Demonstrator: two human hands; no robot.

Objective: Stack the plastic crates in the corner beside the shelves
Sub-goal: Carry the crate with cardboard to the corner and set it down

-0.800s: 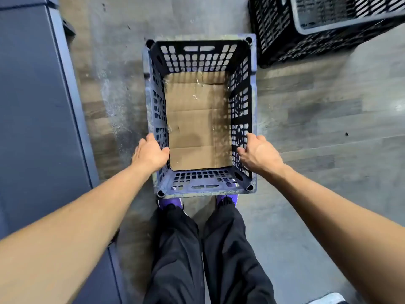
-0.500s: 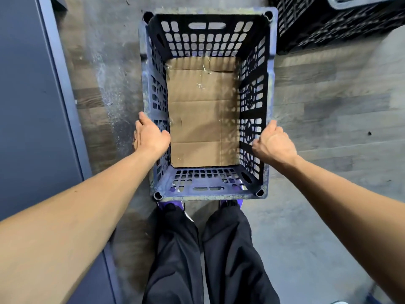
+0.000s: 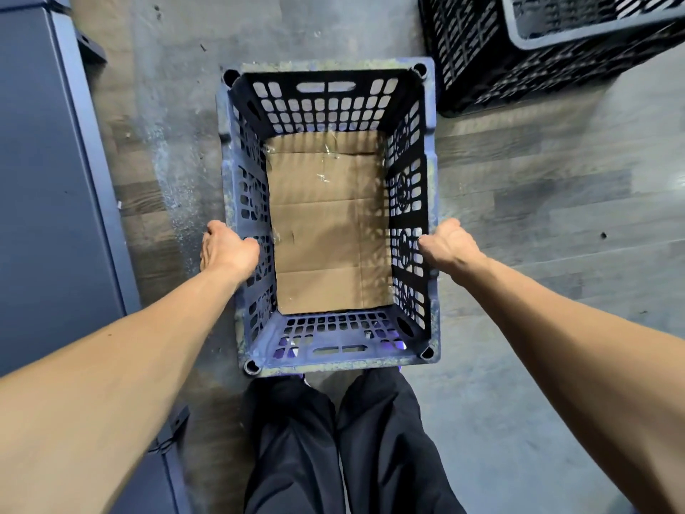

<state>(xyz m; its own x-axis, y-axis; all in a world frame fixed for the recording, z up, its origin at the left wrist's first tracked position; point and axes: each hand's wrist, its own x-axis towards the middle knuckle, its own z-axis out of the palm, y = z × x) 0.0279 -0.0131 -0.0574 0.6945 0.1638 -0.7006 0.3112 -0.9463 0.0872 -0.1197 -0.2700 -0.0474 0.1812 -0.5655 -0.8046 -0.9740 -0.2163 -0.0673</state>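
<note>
A blue perforated plastic crate with a cardboard sheet lining its bottom is in front of my legs, above the wooden floor. My left hand grips its left long rim, fingers curled over the outside. My right hand grips the right long rim opposite. Another dark perforated crate stands at the top right, with a grey-rimmed crate nested or stacked in it.
A dark blue shelf or cabinet runs along the left side, its edge close to my left hand. Grey-brown plank floor lies open to the right of the held crate. My black trousers are directly below the crate.
The crate with both hands on it rose toward the camera, then dropped back slightly and now appears lower in view. The stacked crates at top right show more again.
</note>
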